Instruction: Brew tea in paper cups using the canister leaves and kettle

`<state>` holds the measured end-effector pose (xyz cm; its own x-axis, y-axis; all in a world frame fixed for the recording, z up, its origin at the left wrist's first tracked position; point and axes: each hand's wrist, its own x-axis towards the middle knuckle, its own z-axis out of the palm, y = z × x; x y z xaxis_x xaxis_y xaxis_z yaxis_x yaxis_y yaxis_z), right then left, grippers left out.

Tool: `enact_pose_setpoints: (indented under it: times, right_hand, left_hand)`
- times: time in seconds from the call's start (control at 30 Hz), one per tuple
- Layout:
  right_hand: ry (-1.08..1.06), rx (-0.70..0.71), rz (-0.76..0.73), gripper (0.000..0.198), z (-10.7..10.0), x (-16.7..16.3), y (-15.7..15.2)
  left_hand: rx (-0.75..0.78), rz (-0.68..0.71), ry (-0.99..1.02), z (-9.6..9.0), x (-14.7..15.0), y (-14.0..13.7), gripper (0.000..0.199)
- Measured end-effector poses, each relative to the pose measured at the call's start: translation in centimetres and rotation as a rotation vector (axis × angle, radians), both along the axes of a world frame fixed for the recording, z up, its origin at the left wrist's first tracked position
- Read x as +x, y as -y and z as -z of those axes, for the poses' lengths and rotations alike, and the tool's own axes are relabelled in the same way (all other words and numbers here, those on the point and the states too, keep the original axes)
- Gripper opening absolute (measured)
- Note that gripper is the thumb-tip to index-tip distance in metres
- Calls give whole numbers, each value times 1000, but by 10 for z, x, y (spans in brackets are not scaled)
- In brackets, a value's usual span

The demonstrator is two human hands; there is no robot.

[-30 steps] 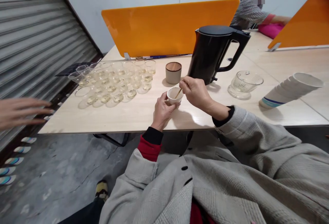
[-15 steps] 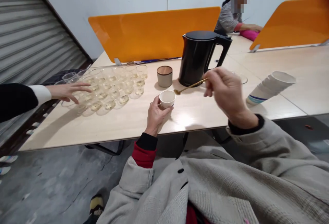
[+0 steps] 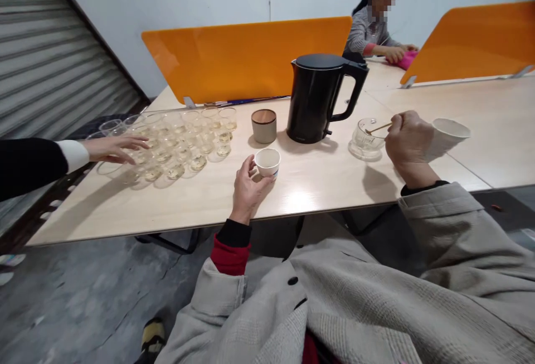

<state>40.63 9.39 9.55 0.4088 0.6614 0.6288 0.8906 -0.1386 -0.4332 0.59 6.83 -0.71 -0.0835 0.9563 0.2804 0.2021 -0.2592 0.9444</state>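
Around a white paper cup (image 3: 268, 163) near the table's front edge, the fingers of my left hand (image 3: 247, 188) are closed; the cup stands upright. My right hand (image 3: 407, 136) pinches a thin gold spoon (image 3: 380, 127). Its bowl end is over a clear glass jar (image 3: 366, 141), which stands right of the black electric kettle (image 3: 313, 102). I cannot tell whether the spoon touches the glass. Behind my right hand leans a stack of paper cups (image 3: 450, 136), partly hidden. A grey canister with a wooden lid (image 3: 264, 125) sits just behind the held cup.
Many small glasses (image 3: 175, 170) with a little pale liquid fill the table's left side. A co-worker's hand (image 3: 117, 147) reaches over them from the left. Orange dividers (image 3: 246, 63) line the back. Another person (image 3: 371, 35) handles pink cloth behind them.
My right hand has moved right with the spoon, from beside the paper cup to over the glass jar. My left hand still holds the cup in about the same place.
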Motion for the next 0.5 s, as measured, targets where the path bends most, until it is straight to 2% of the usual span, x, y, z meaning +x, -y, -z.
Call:
enact_pose_setpoints:
  times: [0.1,0.17,0.23,0.33,0.37,0.43,0.5]
  right_hand:
    - [-48,-82,166,45,7,-5,-13]
    - [-55,-88,159,47,11,-9,-15]
    - [-47,-69,167,41,13,-9,-14]
    - [-10,-82,210,14,16,-7,-6]
    - [2,-95,223,16,17,-6,0]
    - [19,-104,232,40,19,-6,14]
    - [32,-61,207,52,24,-12,33]
  left_hand:
    - [20,17,5,-1,0,1,81]
    - [11,14,2,0,-1,2,81]
    - [3,17,-6,0,-1,2,80]
    - [15,29,-15,0,-3,3,79]
    - [22,29,-16,0,-3,3,78]
    - [37,24,-17,2,-5,5,78]
    - [49,11,-18,4,-6,7,78]
